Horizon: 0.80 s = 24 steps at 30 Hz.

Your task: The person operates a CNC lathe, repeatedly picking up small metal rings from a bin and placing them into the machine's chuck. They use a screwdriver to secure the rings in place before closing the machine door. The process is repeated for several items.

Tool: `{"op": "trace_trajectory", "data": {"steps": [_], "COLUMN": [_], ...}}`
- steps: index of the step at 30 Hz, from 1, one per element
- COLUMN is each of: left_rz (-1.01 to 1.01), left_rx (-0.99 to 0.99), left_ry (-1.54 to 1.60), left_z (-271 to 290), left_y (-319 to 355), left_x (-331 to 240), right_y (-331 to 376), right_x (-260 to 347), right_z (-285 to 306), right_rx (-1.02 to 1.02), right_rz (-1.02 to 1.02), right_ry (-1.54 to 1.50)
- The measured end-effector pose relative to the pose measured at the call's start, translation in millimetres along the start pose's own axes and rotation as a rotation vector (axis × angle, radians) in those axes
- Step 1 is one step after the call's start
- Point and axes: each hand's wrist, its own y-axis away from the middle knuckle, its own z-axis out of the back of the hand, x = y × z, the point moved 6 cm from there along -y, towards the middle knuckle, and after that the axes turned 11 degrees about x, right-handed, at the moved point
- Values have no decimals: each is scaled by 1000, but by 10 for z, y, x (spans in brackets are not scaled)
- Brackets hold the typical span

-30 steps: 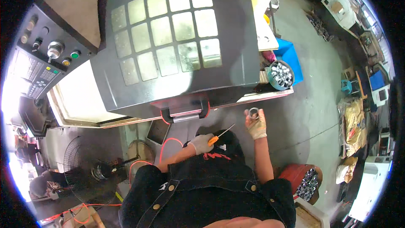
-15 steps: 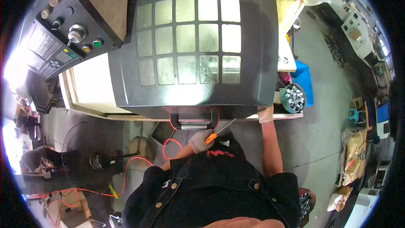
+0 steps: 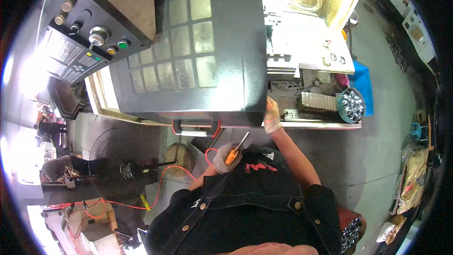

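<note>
My left hand (image 3: 225, 159), in a pale glove, is closed around an orange air blow gun (image 3: 231, 156). The gun's thin metal nozzle points up and right, and a red hose (image 3: 170, 167) runs toward that hand. My gloved right hand (image 3: 271, 115) grips the lower right edge of the dark machine door (image 3: 236, 66), its fingertips partly hidden there. The door has rows of small window panes and stands partway open. A grey handle with red trim (image 3: 194, 133) sits low on its front, apart from both hands.
Right of the door, the lit machine interior (image 3: 306, 33) shows. A row of metal blocks (image 3: 319, 100) and a round green container of shiny metal parts (image 3: 351, 105) stand on the ledge. A control panel (image 3: 78, 47) juts in upper left; a fan (image 3: 125, 170) stands lower left.
The door has slid left with my right hand at its edge, uncovering the machine interior and metal blocks. My left hand still holds the air blow gun.
</note>
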Motion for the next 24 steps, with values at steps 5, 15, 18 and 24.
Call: {"op": "trace_trajectory", "data": {"steps": [5,15,18,24], "left_rz": [14,170,211,340], "left_rx": [-42,-294,-320,-342], "left_ry": [25,73,113,182], "left_z": [-30,1,76,557], "left_y": [168,37,-243,-878], "left_x": [21,135,212,101], "right_y": [-167,-426,-504,-1517], "right_x": [-484,-1358,-1304,-1123], "right_z": [-473,-547,-284,16], "right_rx": [13,97,61,315], "right_rz": [-218,-614,-737,-776], "right_ry": [-92,-565,-500,-585]}}
